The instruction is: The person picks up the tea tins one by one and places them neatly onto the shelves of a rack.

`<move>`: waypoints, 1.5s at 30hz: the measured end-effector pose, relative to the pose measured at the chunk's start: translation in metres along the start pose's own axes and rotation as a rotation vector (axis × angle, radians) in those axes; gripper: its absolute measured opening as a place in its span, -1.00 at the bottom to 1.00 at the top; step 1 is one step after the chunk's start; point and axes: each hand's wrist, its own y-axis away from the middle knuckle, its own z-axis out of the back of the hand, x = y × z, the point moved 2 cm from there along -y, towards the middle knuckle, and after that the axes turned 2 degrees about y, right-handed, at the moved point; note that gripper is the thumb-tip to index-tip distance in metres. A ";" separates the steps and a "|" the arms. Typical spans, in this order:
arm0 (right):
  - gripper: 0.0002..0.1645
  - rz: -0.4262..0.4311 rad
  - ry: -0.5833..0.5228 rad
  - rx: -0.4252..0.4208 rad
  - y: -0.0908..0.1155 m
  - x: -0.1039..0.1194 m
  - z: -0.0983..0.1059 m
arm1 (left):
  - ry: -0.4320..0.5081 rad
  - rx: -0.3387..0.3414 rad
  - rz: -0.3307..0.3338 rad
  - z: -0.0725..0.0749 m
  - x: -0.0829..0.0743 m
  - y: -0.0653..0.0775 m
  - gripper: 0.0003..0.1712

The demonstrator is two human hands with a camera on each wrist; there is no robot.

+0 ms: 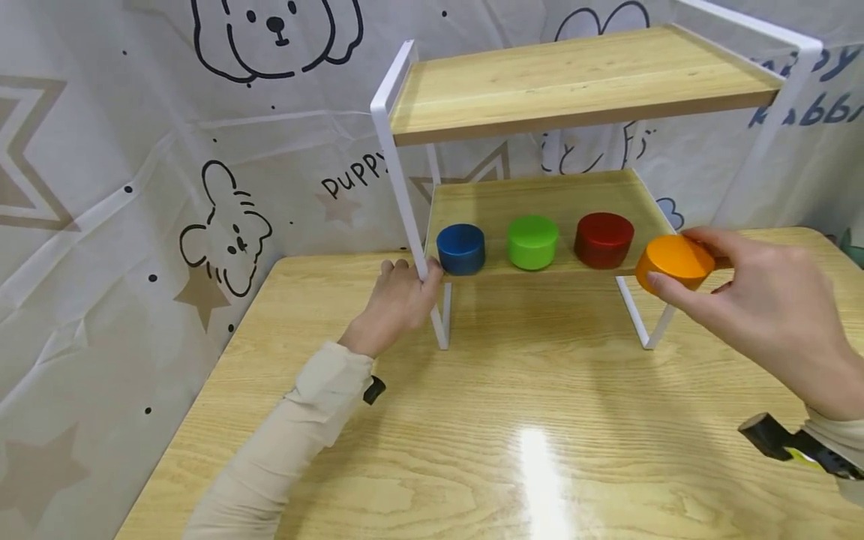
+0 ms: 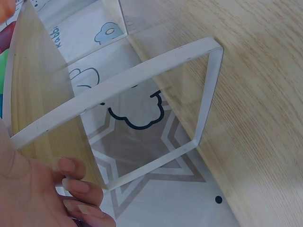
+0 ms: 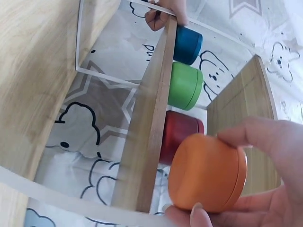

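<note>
In the head view my right hand (image 1: 776, 307) pinches an orange round tin (image 1: 675, 259) between thumb and fingers, at the right end of the lower shelf board. The right wrist view shows the orange tin (image 3: 203, 175) tilted, a lid seam near one end. On the lower board stand a blue tin (image 1: 461, 250), a green tin (image 1: 532, 242) and a red tin (image 1: 604, 240), left to right. My left hand (image 1: 405, 292) grips the white post at the left front of the rack, beside the blue tin; its fingers (image 2: 78, 187) curl in the left wrist view.
The two-tier rack has a wooden upper board (image 1: 574, 79) over the tins and white metal side frames (image 1: 398, 180). It stands on a wood-grain table (image 1: 439, 450). Behind hangs a printed cloth (image 1: 121, 225) with cartoon animals and stars.
</note>
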 end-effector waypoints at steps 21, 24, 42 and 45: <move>-0.47 0.058 0.174 0.030 -0.012 0.020 -0.012 | 0.053 -0.012 0.028 0.000 0.001 0.001 -0.40; -0.50 0.072 0.187 0.052 -0.015 0.019 -0.012 | 0.028 -0.025 -0.021 0.001 0.001 0.002 -0.48; -0.66 0.094 0.214 0.062 -0.027 0.009 -0.018 | 0.005 0.005 -0.008 0.000 0.000 0.001 -0.45; -0.65 0.093 0.220 0.055 -0.027 0.008 -0.018 | 0.035 0.000 0.020 -0.001 0.001 0.000 -0.36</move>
